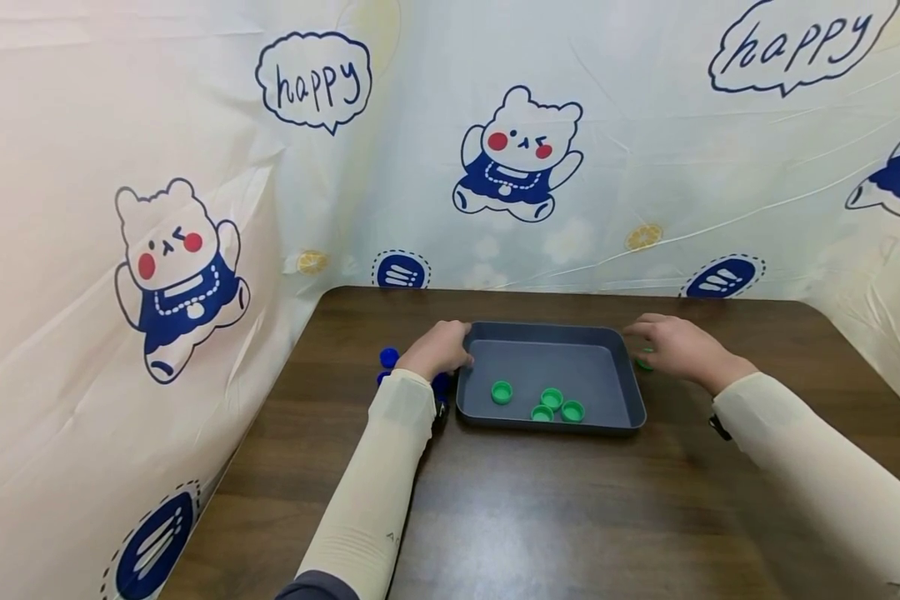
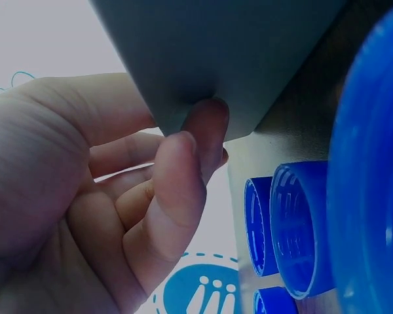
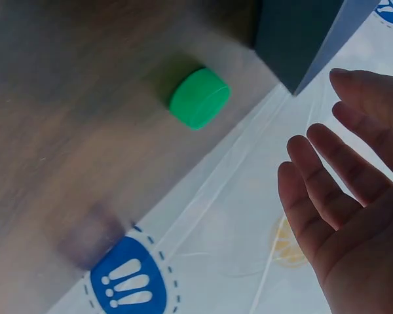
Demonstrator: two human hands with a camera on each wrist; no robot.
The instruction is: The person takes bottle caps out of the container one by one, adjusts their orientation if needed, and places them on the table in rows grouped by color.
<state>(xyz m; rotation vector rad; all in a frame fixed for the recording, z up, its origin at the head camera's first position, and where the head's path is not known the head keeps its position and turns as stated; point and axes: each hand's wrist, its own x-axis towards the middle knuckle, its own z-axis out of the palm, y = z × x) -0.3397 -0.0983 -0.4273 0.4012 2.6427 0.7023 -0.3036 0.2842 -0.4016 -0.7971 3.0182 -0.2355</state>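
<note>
A dark grey rectangular tray [image 1: 540, 358] lies on the table, with several green bottle caps [image 1: 502, 392] in its front half. My left hand [image 1: 437, 347] grips the tray's left side near the back corner. In the left wrist view, fingertips press on the tray's outer wall [image 2: 236, 59]. My right hand [image 1: 677, 350] hovers just off the back right corner, fingers loosely extended and holding nothing. Under it a single green cap [image 3: 200, 98] sits on the table, partly hidden by the hand in the head view.
Several blue bottle caps [image 1: 389, 357] stand left of the tray, some hidden behind my left hand and wrist. The brown wooden table [image 1: 555, 508] stretches out in front of the tray. A printed curtain [image 1: 615, 175] hangs behind it and along its sides.
</note>
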